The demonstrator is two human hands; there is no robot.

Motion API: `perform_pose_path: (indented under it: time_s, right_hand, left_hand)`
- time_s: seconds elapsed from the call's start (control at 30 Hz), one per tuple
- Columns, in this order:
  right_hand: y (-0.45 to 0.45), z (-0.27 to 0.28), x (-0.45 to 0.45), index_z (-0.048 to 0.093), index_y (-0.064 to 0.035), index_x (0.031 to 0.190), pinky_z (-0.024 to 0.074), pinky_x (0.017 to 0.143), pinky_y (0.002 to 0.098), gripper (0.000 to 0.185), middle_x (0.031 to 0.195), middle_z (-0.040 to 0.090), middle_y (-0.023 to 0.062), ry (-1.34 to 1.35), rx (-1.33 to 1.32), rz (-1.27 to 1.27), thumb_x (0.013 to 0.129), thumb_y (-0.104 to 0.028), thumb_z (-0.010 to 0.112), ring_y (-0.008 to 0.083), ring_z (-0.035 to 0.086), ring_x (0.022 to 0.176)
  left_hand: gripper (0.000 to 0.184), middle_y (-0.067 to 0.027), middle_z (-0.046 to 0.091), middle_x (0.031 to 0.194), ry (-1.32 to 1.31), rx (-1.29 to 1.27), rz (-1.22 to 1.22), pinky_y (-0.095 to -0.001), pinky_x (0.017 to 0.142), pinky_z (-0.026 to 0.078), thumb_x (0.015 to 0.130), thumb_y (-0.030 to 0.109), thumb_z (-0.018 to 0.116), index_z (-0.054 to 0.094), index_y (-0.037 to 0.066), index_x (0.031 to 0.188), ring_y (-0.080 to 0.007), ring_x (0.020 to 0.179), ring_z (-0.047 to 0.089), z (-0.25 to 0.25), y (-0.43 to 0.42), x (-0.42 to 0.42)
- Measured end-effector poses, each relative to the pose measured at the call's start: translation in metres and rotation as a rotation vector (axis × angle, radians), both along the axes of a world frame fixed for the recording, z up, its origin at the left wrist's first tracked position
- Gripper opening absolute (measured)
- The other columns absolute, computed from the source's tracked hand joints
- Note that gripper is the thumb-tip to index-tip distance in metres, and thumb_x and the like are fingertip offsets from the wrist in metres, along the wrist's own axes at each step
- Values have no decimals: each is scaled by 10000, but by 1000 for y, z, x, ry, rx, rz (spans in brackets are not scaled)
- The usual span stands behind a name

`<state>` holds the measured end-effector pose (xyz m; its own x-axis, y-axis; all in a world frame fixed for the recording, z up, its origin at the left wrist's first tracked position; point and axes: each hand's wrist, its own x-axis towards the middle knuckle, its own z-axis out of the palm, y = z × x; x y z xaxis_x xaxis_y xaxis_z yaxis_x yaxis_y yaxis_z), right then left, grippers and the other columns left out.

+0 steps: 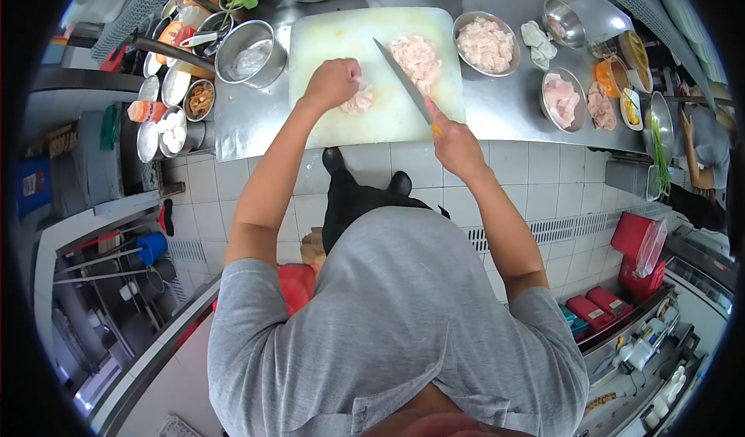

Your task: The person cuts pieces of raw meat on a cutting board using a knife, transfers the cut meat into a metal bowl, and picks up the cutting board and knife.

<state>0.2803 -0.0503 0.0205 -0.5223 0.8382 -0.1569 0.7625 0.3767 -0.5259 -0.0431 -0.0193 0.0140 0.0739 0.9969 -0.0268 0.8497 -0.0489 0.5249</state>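
One knife (403, 78), one cutting board (365, 130), two hands at work. Board sits on a steel worktop (504, 126), its near edge at the worktop's near edge.

Meat on board, two piles: larger pile (417, 58) toward the far right corner, smaller pile (358, 102) left of centre.

Right hand (458, 146) at the board's near right corner, fingers wrapped round the knife's orange handle. Blade runs out ahead of these fingers, over the board, along the left side of the larger pile. Long axis slantwise: handle toward the near right corner, tip toward the far edge and leftward. Whether the blade rests on the board or is raised, cannot tell.

Left hand (335, 80) over the left half of the board, fingers curled in, just beyond the smaller pile. Whether they pinch any meat, cannot tell. Knife lies to the right of these fingers, apart from them.

Right of board, two meat bowls: one bowl of cut meat (483, 72) just beside the board's right edge, one bowl of larger pieces (571, 129) nearer the worktop's near edge. One loose slab (601, 105) right of that; one white cloth (538, 44) farther back. One pot (273, 64) beside the board's left edge.
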Motion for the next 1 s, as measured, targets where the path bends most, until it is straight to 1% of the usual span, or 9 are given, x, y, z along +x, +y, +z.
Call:
perform_pose_path:
  time_s: [0.1, 0.13, 0.23, 0.33, 0.5, 0.6, 0.7, 0.8, 1.0]
  right_hand:
    - [2, 4, 0, 372, -206, 1643, 570, 804, 538, 793, 886, 708, 285, -15, 12, 0, 903, 16, 552, 437, 707, 840]
    - [3, 4, 0, 370, -207, 1644, 569, 807, 540, 795, 886, 708, 284, -23, 7, -3, 903, 17, 550, 437, 707, 839]
    - [4, 4, -3, 355, -218, 1650, 561, 815, 543, 791, 898, 711, 276, -52, -8, -6, 918, -1, 563, 437, 704, 848]
    - [2, 5, -2, 333, -240, 1657, 549, 816, 543, 781, 917, 715, 266, -78, -22, -14, 950, -40, 599, 438, 698, 864]
    - [-8, 12, -4, 312, -245, 1665, 552, 767, 540, 802, 871, 698, 249, -58, 27, -8, 948, -32, 604, 437, 688, 818]
    - [-15, 31, -10, 293, -198, 1675, 576, 720, 528, 881, 888, 673, 235, 20, 131, -11, 871, 62, 545, 426, 697, 767]
    - [-21, 28, -14, 282, -221, 1677, 560, 741, 530, 820, 846, 667, 228, 67, 145, -25, 951, -27, 610, 421, 681, 785]
    - [-11, 16, -9, 284, -213, 1677, 562, 744, 527, 805, 858, 661, 229, -200, -9, 80, 962, -38, 611, 421, 679, 788]
    - [-22, 43, -15, 295, -183, 1676, 571, 728, 520, 936, 865, 650, 226, 48, 131, 22, 820, 61, 583, 420, 677, 739]
  left_hand:
    - [210, -142, 763, 890, -124, -49, 80, -373, 767, 588, 846, 177, 764, 739, 40, 1003, -262, 807, 748, 21, 20, 4]
    - [235, -137, 771, 919, -156, -25, 54, -372, 807, 587, 857, 210, 785, 742, 44, 1017, -236, 851, 755, 16, 26, 5]
    - [250, -128, 776, 944, -197, 0, 24, -371, 848, 584, 855, 211, 792, 744, 50, 1040, -257, 895, 755, -7, 41, 12]
    - [275, -125, 778, 996, -119, 20, 191, -389, 866, 579, 850, 227, 799, 750, 66, 1067, -284, 945, 751, -14, 42, 6]
    - [304, -121, 759, 1068, 103, -83, 135, -418, 844, 577, 851, 300, 796, 755, 89, 1066, -303, 984, 737, -25, 16, 17]
    - [315, -116, 744, 1066, 103, -85, 165, -418, 848, 575, 846, 315, 795, 751, 93, 1066, -304, 986, 729, -30, 9, 23]
    - [326, -111, 737, 1068, 113, -52, 190, -421, 851, 574, 851, 323, 789, 745, 102, 1086, -298, 988, 726, -26, 5, 31]
    - [329, -105, 742, 1072, 204, -83, 154, -421, 851, 574, 862, 326, 782, 737, 107, 1103, -287, 987, 728, -25, -1, 38]
    - [281, -92, 754, 1048, 135, -93, 199, -413, 844, 575, 862, 281, 783, 735, 99, 1070, -278, 966, 732, -16, -17, 23]
